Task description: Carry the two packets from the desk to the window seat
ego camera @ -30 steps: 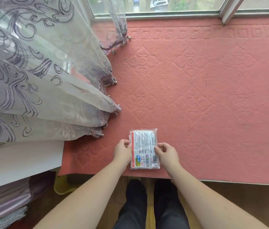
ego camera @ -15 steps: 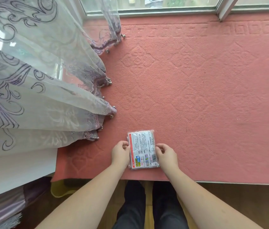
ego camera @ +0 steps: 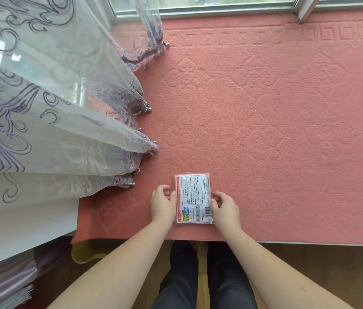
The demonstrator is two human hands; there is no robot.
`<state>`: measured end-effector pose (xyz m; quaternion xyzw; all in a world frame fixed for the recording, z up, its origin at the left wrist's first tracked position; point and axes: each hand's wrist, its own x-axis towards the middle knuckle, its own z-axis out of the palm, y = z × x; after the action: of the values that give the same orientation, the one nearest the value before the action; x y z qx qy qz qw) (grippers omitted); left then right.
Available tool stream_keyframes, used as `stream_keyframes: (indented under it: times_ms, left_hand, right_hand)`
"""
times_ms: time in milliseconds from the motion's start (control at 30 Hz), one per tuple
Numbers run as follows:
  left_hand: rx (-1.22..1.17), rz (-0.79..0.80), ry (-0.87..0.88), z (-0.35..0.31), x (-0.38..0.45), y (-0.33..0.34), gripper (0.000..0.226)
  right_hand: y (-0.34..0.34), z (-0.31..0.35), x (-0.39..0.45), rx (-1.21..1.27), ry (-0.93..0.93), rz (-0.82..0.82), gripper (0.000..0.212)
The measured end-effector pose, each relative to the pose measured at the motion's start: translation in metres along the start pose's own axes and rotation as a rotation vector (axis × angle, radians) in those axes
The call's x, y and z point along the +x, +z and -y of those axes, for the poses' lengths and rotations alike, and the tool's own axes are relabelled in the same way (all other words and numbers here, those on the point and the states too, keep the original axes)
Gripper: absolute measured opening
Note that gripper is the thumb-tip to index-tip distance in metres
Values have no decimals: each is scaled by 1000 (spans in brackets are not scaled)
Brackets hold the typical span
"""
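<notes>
1. Resting flat on seat (ego camera: 265,130), near edge: packets (ego camera: 193,198), seen as one stack w/ printed label up; can't tell if two or one.
2. Left hand (ego camera: 162,205) touching left edge, right hand (ego camera: 225,207) touching right edge; fingers curled, loose, apart from each other, not clamped.
3. Risk: stack sits close to near edge; careless pull-away w/ fingers dragging film could slide it off to floor.
4. Risk: if two, slick film on film, so top one may skate sideways when let go.
5. Curtain (ego camera: 53,119) w/ bead hem near on left; sleeve-less arm unlikely to snag, but poss.
6. Materials: packets = thin glossy plastic, rectangular, flat. Seat cover = pink, napped, embossed diamond pattern, grippy-looking. Curtain = sheer, swirl print.
</notes>
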<state>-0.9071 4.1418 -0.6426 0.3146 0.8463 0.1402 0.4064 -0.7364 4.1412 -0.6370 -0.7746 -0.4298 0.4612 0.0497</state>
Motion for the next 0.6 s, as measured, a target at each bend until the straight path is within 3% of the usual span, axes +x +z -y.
stream_keyframes:
  times_ms: [333,600]
  left_hand:
    - [136,150,30,-7,-11,6,44]
    - [145,180,20,-13,-27,-9,51]
  right_hand:
    - [9,6,-8,-212,-107,63,51]
    - [-11,10,-18,-194,-88,140,59]
